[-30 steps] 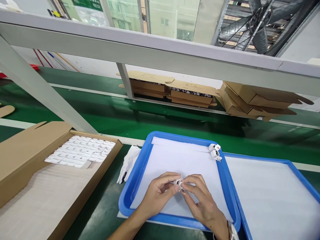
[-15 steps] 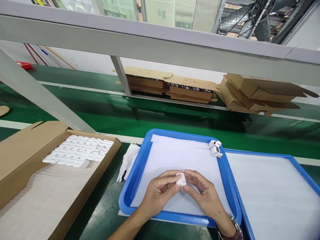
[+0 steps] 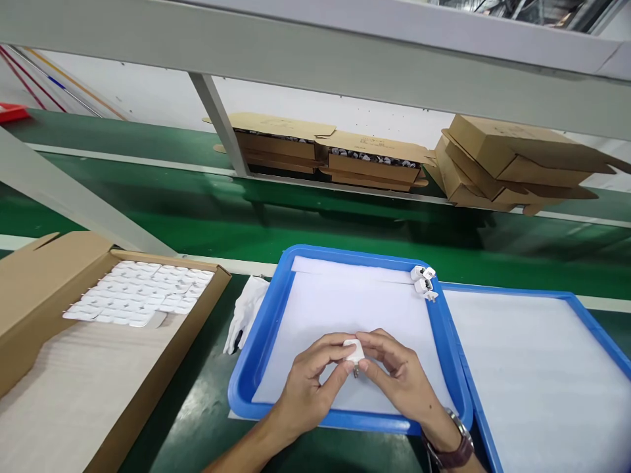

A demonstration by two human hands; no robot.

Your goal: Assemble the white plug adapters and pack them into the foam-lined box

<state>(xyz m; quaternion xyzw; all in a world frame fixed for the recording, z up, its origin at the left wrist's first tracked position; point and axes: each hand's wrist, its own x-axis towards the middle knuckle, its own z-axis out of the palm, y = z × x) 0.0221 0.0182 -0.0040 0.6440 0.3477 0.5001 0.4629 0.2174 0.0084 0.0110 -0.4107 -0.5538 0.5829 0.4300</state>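
Between the fingertips of both hands is a small white plug adapter (image 3: 353, 351), its metal prongs pointing down toward me. My left hand (image 3: 315, 374) pinches it from the left, thumb below and fingers above. From the right, my right hand (image 3: 397, 371) grips it in the same way, with a watch on that wrist. Both hands are above a blue tray (image 3: 266, 341) lined with white sheet. Several white plug pieces (image 3: 424, 284) with dark openings sit at the tray's far right corner.
An open cardboard box (image 3: 162, 348) at left holds rows of white pieces (image 3: 142, 292). A white glove (image 3: 245, 312) lies between box and tray. Another blue-rimmed tray (image 3: 532, 368) adjoins at right. Farther back stand filled cartons (image 3: 372, 172) and stacked cartons (image 3: 513, 164), behind a grey frame post (image 3: 221, 125).
The view has tilted down and shifted slightly. The plug adapter has turned a little between my fingers, and both hands keep hold of it.
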